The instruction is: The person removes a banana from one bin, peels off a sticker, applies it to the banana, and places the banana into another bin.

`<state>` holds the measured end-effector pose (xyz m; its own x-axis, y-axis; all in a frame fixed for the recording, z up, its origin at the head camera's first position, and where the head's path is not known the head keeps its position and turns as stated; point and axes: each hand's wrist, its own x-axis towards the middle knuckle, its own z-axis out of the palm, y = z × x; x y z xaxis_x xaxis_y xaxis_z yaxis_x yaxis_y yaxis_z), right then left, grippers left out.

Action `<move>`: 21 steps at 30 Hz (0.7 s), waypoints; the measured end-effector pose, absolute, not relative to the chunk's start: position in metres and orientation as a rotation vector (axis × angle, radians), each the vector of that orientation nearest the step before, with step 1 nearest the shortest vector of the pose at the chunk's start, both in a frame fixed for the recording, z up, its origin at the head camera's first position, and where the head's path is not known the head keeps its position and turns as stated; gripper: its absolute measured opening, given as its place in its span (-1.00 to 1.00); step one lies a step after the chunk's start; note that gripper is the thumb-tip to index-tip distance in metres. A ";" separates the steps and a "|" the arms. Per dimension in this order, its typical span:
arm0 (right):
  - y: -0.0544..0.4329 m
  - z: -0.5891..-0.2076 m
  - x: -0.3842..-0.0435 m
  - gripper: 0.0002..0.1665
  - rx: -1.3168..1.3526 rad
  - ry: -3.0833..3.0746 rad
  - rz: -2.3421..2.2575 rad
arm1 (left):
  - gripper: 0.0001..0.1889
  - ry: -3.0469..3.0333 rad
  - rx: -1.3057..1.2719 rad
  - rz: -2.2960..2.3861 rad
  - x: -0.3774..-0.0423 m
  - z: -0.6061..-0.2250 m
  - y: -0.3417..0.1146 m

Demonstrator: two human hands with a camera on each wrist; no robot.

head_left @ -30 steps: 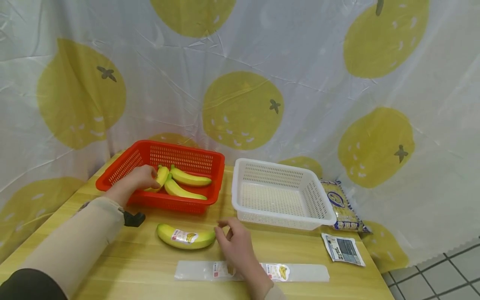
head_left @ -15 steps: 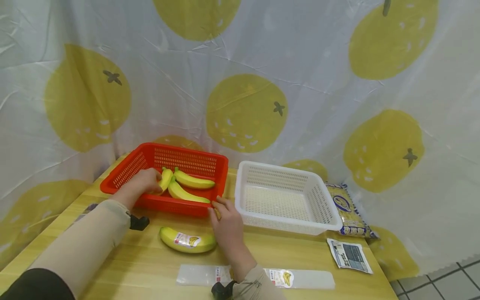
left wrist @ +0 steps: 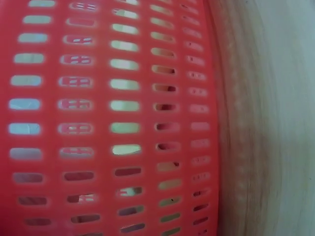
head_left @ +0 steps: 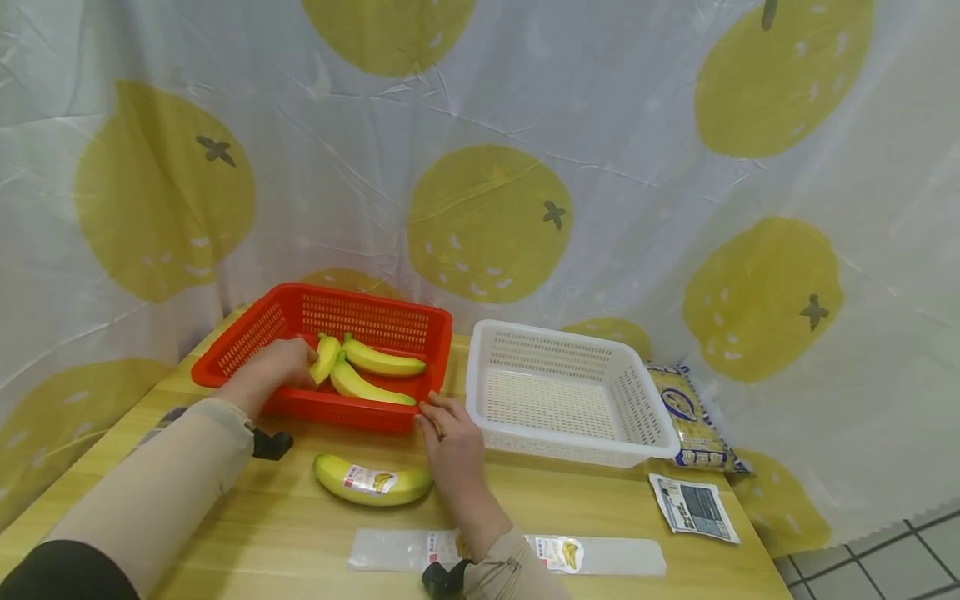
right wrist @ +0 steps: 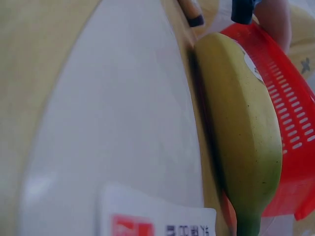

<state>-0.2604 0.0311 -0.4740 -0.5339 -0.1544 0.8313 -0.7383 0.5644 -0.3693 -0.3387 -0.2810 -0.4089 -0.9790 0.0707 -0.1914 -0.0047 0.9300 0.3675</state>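
Note:
My left hand (head_left: 281, 364) reaches over the front rim of the red basket (head_left: 337, 412) and grips the leftmost banana (head_left: 327, 357), its fingers partly hidden. Two more bananas lie beside it, a rear banana (head_left: 382, 359) and a front banana (head_left: 363, 387). My right hand (head_left: 457, 446) holds the basket's front right corner, fingertips at the rim. On the table before the basket lies a banana with a label (head_left: 372, 481), seen close in the right wrist view as a yellow banana with a green end (right wrist: 241, 118). The left wrist view shows mostly the basket's slotted wall (left wrist: 103, 115).
Right of the red basket stands a white basket (head_left: 570, 450). Beyond it lie a printed yellow packet (head_left: 690, 425) and a small white packet (head_left: 693, 508). A translucent strip with banana labels (head_left: 615, 557) lies near the front, partly under my right forearm. A patterned curtain (head_left: 637, 208) hangs behind.
My right hand has moved up from beside the labelled banana to the red basket's front right corner. My left hand stays at the leftmost banana, slightly lower into the basket.

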 end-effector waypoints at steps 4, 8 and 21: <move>0.032 -0.476 -0.261 -0.79 0.721 -2.012 0.998 | -0.43 2.903 0.057 0.615 -0.339 -0.409 -0.282; 0.033 -0.477 -0.260 -0.80 0.717 -1.993 1.071 | -0.79 2.925 0.044 0.663 -0.336 -0.407 -0.282; 0.034 -0.476 -0.258 -0.79 0.705 -1.992 1.179 | -0.73 3.105 0.012 0.699 -0.321 -0.393 -0.279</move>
